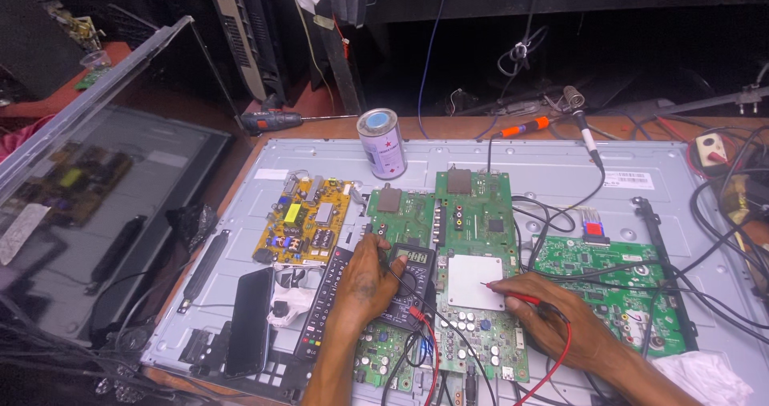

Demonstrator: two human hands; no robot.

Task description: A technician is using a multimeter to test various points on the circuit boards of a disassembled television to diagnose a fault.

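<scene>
A dark screen panel [104,214] is leaning at the far left, clear of the work. Beside it a yellow board [303,222] is lying on the grey chassis [561,162], which is covering the counter [448,126]. A remote [324,298] is sitting just left of the left hand [364,286], which is curling over the meter [408,282], steadying it with the display facing up. The right hand [553,314] is pinching a red probe [513,294], tip touching the green board [477,238], likely for a reading.
</scene>
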